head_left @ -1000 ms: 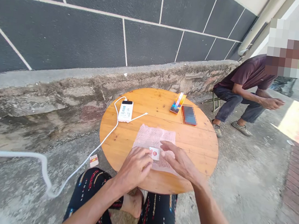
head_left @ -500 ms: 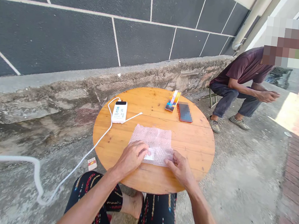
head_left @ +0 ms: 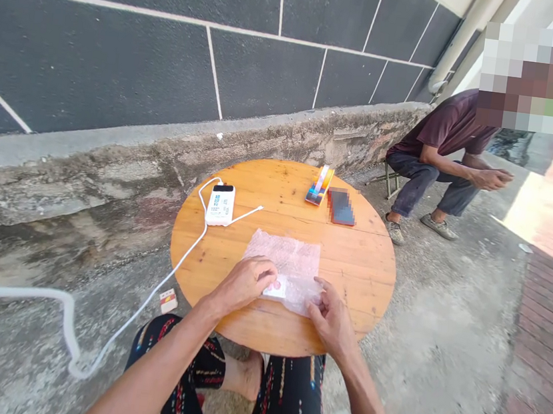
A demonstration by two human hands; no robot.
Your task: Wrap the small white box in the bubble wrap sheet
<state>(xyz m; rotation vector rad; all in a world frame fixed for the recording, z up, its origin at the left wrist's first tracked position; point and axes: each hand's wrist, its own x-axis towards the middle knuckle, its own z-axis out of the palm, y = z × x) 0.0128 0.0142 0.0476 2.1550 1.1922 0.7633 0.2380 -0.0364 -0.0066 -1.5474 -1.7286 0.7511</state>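
Note:
A sheet of bubble wrap [head_left: 286,258] lies on the round wooden table [head_left: 365,265] in front of me. A small white card with a red spot [head_left: 276,289] rests on the sheet's near edge. My left hand [head_left: 243,285] presses its fingers down on that card. My right hand [head_left: 331,316] pinches the near right corner of the bubble wrap and lifts it slightly.
A white power bank [head_left: 221,204] with a long white cable [head_left: 154,303] lies at the table's left. A colourful packet [head_left: 319,186] and a dark phone [head_left: 341,207] sit at the far side. Another person [head_left: 439,153] sits beyond the table. A small box [head_left: 169,301] lies on the ground.
My right hand went from flat above the sheet to gripping its near right corner. My left hand stayed on the card. The view shifted a little.

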